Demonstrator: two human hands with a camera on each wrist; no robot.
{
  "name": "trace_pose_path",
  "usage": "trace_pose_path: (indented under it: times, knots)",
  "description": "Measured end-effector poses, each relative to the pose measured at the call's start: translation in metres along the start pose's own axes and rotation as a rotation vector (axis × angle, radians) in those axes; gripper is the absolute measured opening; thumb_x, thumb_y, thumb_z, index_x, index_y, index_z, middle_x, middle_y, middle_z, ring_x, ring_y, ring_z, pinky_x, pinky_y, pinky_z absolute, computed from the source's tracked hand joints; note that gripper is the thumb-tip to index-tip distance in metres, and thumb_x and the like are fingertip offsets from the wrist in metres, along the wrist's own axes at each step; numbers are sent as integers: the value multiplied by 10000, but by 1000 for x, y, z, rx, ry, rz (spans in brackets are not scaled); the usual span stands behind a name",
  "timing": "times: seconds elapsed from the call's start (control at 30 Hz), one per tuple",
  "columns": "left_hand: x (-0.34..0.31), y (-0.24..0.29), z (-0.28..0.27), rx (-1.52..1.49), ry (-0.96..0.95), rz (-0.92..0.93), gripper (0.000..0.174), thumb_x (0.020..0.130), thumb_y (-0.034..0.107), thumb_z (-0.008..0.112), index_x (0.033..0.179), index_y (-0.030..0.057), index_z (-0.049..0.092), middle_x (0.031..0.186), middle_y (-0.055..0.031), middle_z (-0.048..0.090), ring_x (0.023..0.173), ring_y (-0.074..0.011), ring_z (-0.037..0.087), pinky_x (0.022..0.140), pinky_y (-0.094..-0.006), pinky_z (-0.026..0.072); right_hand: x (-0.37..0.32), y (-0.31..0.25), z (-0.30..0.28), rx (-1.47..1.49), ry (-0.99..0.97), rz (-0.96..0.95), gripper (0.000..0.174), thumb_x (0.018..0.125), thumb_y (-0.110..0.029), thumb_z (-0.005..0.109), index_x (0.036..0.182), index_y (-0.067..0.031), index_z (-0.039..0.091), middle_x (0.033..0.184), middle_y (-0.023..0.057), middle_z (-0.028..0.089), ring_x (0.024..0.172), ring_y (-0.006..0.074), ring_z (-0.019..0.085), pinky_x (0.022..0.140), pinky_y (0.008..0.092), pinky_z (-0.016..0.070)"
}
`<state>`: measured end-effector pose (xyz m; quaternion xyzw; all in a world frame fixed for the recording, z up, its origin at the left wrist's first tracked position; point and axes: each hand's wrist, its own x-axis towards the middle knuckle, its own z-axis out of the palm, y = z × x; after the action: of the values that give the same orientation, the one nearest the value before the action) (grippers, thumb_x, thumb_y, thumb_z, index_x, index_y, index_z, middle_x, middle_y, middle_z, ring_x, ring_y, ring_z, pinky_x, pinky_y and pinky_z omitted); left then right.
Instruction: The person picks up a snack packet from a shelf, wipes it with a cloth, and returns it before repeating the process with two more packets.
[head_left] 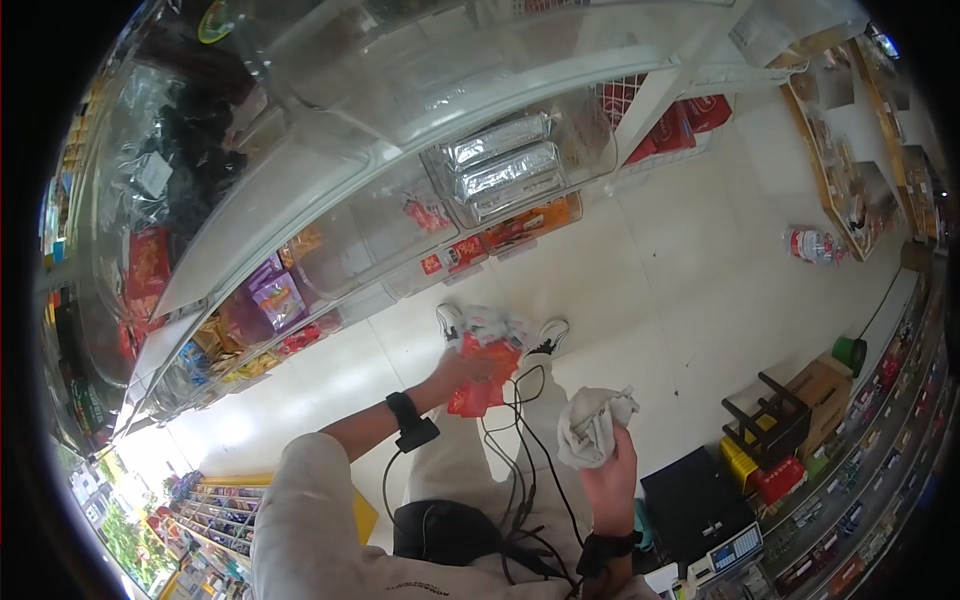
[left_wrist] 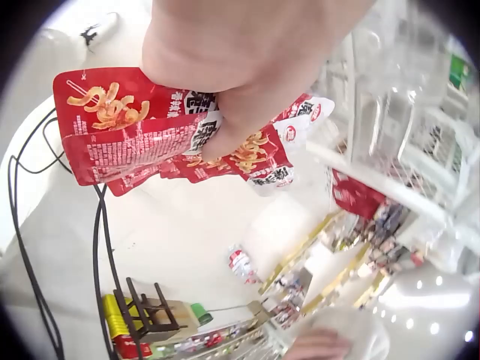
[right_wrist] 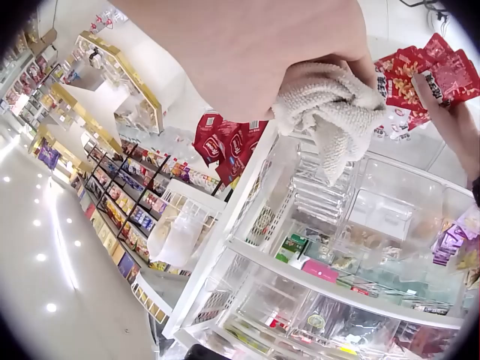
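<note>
Red snack packets [head_left: 487, 372], fanned bundle: long axis near-to-far, far ends toward shelf [head_left: 270, 225]; pinched in left hand [head_left: 455, 372]. White cloth [head_left: 592, 425]: bunched, gripped by right hand [head_left: 612, 470].

The head view looks steeply down from above the shelf [head_left: 400, 150], well off it, taking in the floor [head_left: 680, 260] beside it. The left wrist view sits tight under the packets [left_wrist: 150, 127], with the shelf to its right. The right wrist view sits close behind the cloth [right_wrist: 330, 105], facing the shelf. All three share shelf and packets.
</note>
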<state>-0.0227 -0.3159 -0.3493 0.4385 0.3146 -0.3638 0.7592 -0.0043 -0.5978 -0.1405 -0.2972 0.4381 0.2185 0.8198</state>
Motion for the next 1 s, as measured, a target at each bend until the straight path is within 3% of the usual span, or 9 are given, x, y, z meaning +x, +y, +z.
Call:
trace_pose_path:
  times: [0.03,0.13,0.27,0.37,0.47,0.57,0.7,0.9,1.0]
  knots:
    - [-9,20,21,93,0,1,361,865,63,717,1210,-23,655,1063,-92,723,855,-165,699,797,-301,564,-1,-2,5,-5,-9,-7,425,1032,-244,430,1395,-32,492,1357,96,579,1266,256,552,1086,439,427]
    - [-25,73,68,401,-127,63,474,833,96,786,1260,0,604,1165,-103,700,994,-143,682,857,-299,564,-7,-4,17,-16,-22,-33,430,1032,-250,427,1396,-32,490,1360,93,577,1269,252,549,1091,434,418]
    - [-17,86,90,470,-210,370,504,825,135,791,1274,6,600,1134,-76,708,967,-112,665,863,-280,543,-15,-6,33,-21,-51,-103,431,1029,-252,427,1394,-34,493,1367,92,574,1274,245,545,1092,429,412]
    - [-51,134,112,493,-195,297,516,821,140,794,1279,7,597,1134,-75,707,972,-109,660,866,-276,538,-29,-15,56,-30,-98,-173,428,1023,-255,432,1386,-39,504,1359,87,582,1267,242,552,1083,430,418]
    - [-94,170,125,466,-181,415,425,785,136,796,1152,-16,644,1009,-82,723,870,-131,675,814,-289,540,-59,-25,98,-24,-196,-270,417,1018,-255,438,1368,-44,521,1331,80,601,1242,243,569,1067,432,431]
    - [-182,230,147,329,-199,364,400,797,134,794,1138,-19,652,1001,-71,720,875,-120,676,800,-283,542,-106,-30,142,4,-307,-353,402,1017,-253,439,1347,-44,535,1300,73,619,1214,243,586,1049,433,444]
    - [-269,273,146,15,-357,385,466,849,47,764,1278,13,586,1207,-89,677,1054,-159,673,918,-348,556,-163,-15,184,0,-401,-456,390,1018,-259,437,1330,-51,545,1281,75,627,1169,252,606,1007,453,471]
    - [-340,332,133,-150,-534,309,356,900,39,708,1245,48,620,1202,-91,688,1068,-209,685,927,-399,572,-213,30,230,48,-479,-488,399,1020,-290,432,1336,-73,544,1270,96,628,1097,285,629,929,512,498]
    - [-349,376,162,-257,-645,245,337,922,53,682,1251,53,609,1219,-86,675,1079,-212,680,949,-412,561,-227,18,245,37,-516,-484,404,1019,-293,431,1334,-65,542,1265,100,629,1098,285,628,921,513,498]
